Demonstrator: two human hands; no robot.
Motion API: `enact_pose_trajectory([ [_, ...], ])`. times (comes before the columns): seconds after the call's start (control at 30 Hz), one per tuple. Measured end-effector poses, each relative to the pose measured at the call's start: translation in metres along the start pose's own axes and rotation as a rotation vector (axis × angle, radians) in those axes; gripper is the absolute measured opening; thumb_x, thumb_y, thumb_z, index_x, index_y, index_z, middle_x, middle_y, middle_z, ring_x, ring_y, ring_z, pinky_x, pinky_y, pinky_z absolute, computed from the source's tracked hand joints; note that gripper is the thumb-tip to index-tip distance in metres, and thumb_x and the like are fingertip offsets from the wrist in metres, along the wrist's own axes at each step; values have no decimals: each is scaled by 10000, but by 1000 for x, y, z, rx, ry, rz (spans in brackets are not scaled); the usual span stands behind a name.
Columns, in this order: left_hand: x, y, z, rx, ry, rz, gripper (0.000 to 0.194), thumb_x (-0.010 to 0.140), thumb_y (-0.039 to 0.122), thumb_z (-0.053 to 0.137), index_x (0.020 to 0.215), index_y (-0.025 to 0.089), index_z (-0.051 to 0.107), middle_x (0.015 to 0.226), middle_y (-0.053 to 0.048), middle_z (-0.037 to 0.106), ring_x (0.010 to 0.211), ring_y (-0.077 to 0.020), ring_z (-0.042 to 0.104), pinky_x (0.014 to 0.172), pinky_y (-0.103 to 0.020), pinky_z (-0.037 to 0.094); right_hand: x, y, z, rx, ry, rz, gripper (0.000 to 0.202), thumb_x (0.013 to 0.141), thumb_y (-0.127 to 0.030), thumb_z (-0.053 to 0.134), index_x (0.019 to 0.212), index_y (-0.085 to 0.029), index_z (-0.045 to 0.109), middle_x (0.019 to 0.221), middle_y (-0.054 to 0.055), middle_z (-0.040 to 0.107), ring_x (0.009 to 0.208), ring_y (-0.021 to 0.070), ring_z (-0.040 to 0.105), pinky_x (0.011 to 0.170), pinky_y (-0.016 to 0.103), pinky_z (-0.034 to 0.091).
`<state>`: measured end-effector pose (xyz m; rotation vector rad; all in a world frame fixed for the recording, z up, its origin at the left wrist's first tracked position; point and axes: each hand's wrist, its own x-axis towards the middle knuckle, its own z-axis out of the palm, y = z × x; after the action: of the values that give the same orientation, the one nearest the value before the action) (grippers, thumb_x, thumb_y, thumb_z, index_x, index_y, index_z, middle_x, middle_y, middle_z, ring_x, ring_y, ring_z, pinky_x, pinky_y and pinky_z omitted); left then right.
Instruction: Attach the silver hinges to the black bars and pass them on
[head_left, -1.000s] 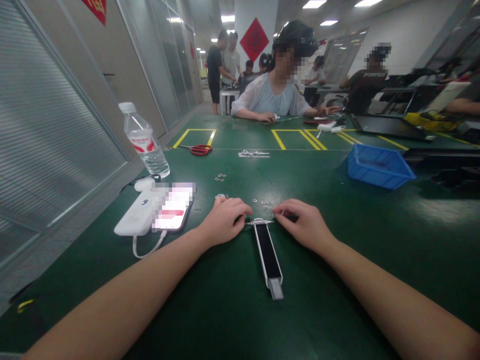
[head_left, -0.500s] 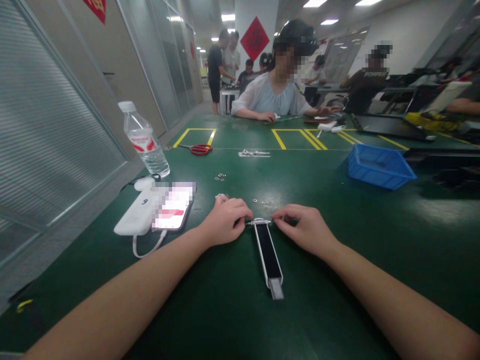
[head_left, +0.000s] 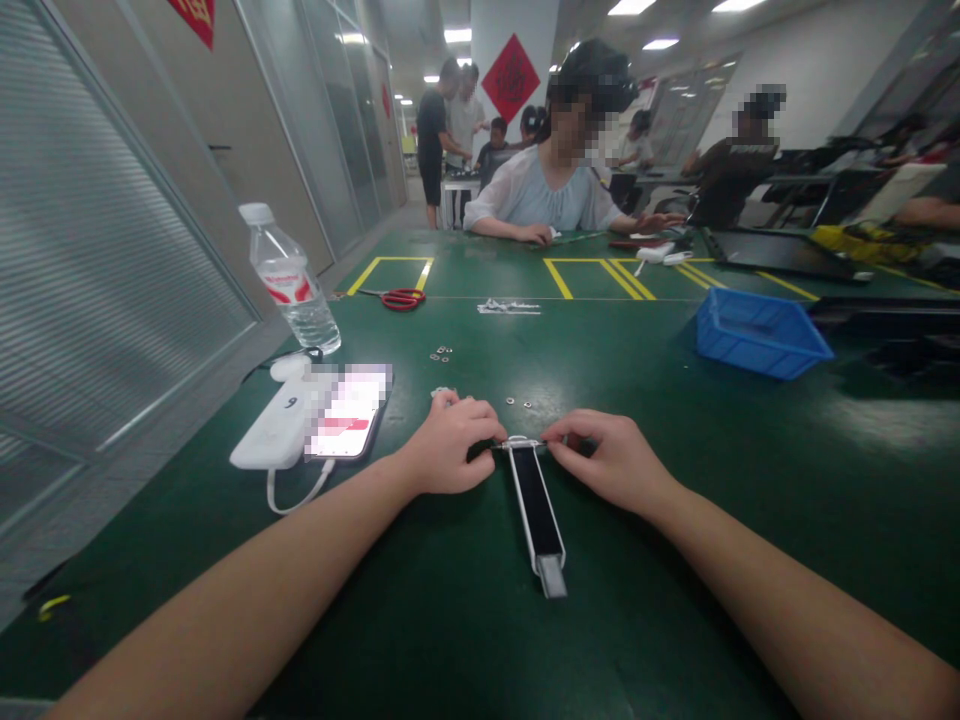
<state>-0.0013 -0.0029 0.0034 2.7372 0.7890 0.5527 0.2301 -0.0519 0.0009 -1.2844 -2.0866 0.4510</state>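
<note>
A long, narrow white-framed piece with a black inner strip (head_left: 538, 500) lies on the green table, a grey tab (head_left: 553, 577) sticking out of its near end. Across its far end runs a thin metal rod (head_left: 523, 443). My left hand (head_left: 454, 445) is closed in a pinch at the rod's left end. From the other side my right hand (head_left: 604, 455) pinches the rod's right end between thumb and forefinger. Two small rings (head_left: 510, 401) lie just beyond the rod. A small pale item (head_left: 441, 392) is partly hidden behind my left fingers.
On the left stand a water bottle (head_left: 294, 285), a white power bank (head_left: 274, 430) and a phone (head_left: 352, 415). Farther out lie several small rings (head_left: 441, 354), red scissors (head_left: 403, 299) and thin white strips (head_left: 508, 308). A blue bin (head_left: 763, 335) sits right; a person (head_left: 562, 180) sits opposite.
Both hands stay at the rod's ends with hardly any movement. The white-framed piece lies where it was.
</note>
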Motion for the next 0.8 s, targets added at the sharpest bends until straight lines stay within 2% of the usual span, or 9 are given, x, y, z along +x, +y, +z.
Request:
enact_pose_trajectory([
  [0.8, 0, 1, 1, 11, 0, 0, 195, 774, 223, 484, 907, 197, 624, 934, -24, 652, 906, -200, 583, 885, -411, 243, 0, 0, 0, 14, -44, -18, 149, 786, -121, 603, 870, -180, 711, 767, 27, 687, 658, 131, 599, 623, 271, 500],
])
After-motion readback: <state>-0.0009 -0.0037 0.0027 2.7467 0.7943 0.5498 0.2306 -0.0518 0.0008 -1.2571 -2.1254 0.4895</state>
